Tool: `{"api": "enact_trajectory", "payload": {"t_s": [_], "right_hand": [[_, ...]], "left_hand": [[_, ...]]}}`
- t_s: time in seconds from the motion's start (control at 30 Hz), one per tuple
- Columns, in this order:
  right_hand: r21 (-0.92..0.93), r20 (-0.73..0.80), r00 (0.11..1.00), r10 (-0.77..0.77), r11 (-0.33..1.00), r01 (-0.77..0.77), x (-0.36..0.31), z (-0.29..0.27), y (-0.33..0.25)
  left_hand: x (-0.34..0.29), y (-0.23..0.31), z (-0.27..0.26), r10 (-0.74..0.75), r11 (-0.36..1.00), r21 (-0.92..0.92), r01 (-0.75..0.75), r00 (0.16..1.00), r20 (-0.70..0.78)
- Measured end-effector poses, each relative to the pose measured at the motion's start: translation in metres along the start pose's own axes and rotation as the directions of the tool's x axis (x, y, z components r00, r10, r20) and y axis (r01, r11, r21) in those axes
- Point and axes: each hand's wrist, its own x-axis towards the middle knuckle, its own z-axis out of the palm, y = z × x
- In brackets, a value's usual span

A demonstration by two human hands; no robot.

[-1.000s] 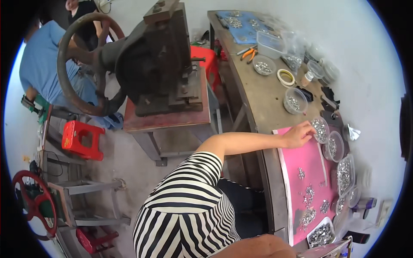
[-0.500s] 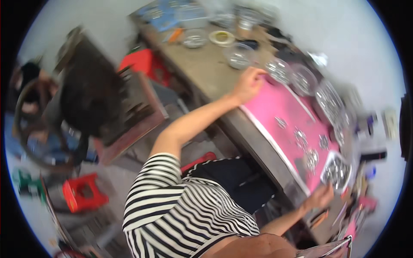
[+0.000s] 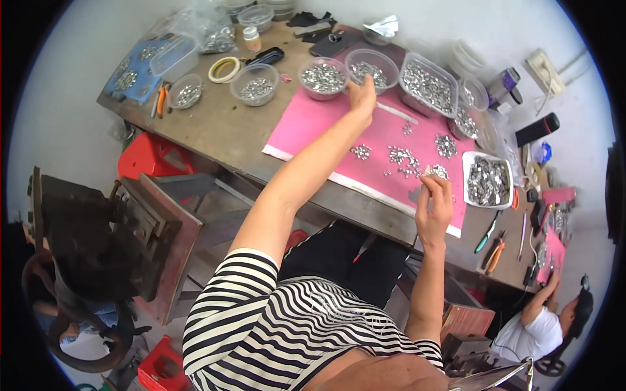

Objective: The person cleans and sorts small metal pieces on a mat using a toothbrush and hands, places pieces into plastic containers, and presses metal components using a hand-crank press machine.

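Note:
My left hand [image 3: 363, 98] reaches to a round clear plastic bowl [image 3: 386, 85] of small silvery metal pieces, its fingers closed at the near left rim. My right hand [image 3: 435, 207] is raised over the right part of a pink mat [image 3: 306, 127], fingers bent and tips pinched together; whatever is between them is too small to make out. Close by its fingertips lies a small heap of shiny pieces [image 3: 438, 171]. Other loose heaps [image 3: 404, 159] are spread on the mat, and a white dish [image 3: 488, 203] of silvery pieces stands at its right end.
More tubs line the back, including a rectangular container [image 3: 427, 81] and a round bowl [image 3: 323, 78]. Pliers [image 3: 495, 253] lie at the right, tape rolls [image 3: 224, 70] at the left. A dark machine [image 3: 98, 234] stands left of the bench; another person [image 3: 538, 329] sits at far right.
The view has turned and sharpened. My right hand has moved from beside the white dish to above the mat; my left hand has moved from the mat's far left corner to the bowl.

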Motion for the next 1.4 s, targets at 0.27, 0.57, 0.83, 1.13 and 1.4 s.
{"api": "enact_trajectory", "payload": {"t_s": [0.27,0.57,0.83,1.13,1.4], "right_hand": [[-0.042,0.004,1.0,0.027,0.999,-0.027,-0.017,-0.008,0.014],[0.378,0.14,0.9,0.413,0.818,-0.434,0.007,0.014,0.031],[0.745,0.48,0.803,0.354,0.318,-0.586,0.081,0.04,0.013],[0.741,0.441,0.737,0.512,0.256,-0.621,0.079,0.058,-0.003],[0.776,0.471,0.741,0.478,0.175,-0.606,0.063,0.045,-0.016]], "left_hand": [[-0.023,0.006,0.004,0.074,0.992,-0.101,-0.081,0.995,-0.073],[-0.11,0.04,-0.046,-0.121,0.975,-0.153,0.163,0.961,0.25],[-0.149,0.082,-0.04,-0.047,0.992,-0.074,0.105,0.834,0.549],[-0.145,0.065,-0.036,0.171,0.934,0.223,-0.279,0.897,0.407],[-0.164,0.065,-0.014,0.398,0.895,0.054,-0.442,0.848,0.349]]}}
